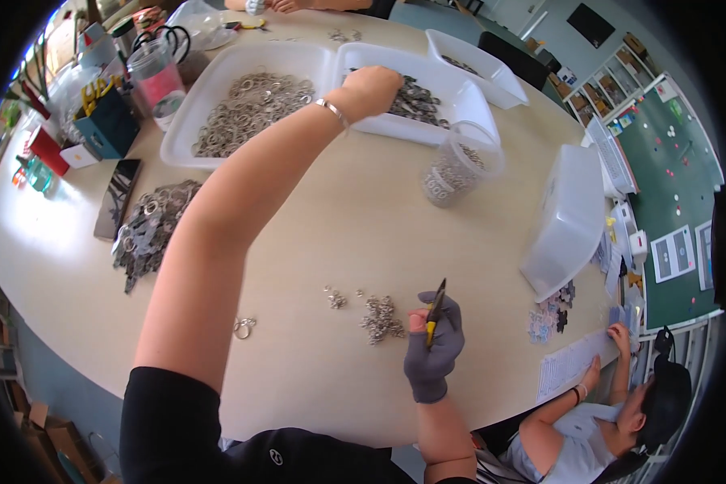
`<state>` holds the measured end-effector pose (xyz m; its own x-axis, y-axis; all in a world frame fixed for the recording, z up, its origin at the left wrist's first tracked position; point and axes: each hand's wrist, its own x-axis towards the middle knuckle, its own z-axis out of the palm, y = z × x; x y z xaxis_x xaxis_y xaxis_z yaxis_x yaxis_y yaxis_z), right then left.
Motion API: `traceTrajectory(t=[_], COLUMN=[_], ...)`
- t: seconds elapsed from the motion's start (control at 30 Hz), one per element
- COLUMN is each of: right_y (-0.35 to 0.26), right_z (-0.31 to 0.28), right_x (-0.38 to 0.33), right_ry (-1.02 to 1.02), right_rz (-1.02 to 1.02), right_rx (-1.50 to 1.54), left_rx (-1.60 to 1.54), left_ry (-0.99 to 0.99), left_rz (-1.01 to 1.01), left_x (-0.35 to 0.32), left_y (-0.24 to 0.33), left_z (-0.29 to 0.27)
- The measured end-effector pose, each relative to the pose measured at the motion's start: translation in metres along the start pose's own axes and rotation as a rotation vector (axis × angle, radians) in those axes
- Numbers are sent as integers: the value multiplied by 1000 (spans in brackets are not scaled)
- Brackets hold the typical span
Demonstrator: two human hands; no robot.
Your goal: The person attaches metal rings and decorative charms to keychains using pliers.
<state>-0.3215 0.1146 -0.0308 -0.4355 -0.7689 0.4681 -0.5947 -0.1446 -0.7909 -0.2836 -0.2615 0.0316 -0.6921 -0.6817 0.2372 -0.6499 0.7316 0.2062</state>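
My left arm stretches across the table, and my bare left hand, with a bracelet at the wrist, is over a white tray of dark flat metal pieces. Its fingers are curled down; what they hold, if anything, is hidden. In a grey glove with a bare thumb, my right hand grips pliers with yellow and black handles, jaws pointing up. Just left of it lies a heap of small silver chain links, beside a smaller cluster. Two metal rings lie near my left upper arm.
Another white tray holds many split rings. Piled left are ringed dark pieces beside a phone. A clear cup of small parts and an overturned bin stand right. A person handles paper at right; another person's hands are opposite.
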Motion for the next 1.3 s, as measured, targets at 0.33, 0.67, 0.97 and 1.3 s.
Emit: traceTrajectory(t=[0.33,0.67,0.97,1.3], right_y=[1,10,14,0], right_z=[-16,-14,7,38], right_x=[9,12,4,22], right_ry=[-20,-33,-164,-414], right_rz=[75,-16,25,-130], right_rx=[12,-29,13,-194], left_rx=[-153,-25,-32,-482], left_ry=[-162,-14,220,-280], left_rz=[235,5,-77,-54], left_x=[69,54,0,-227], left_y=[-15,-8,-13,-20], left_z=[69,46,-7,-30])
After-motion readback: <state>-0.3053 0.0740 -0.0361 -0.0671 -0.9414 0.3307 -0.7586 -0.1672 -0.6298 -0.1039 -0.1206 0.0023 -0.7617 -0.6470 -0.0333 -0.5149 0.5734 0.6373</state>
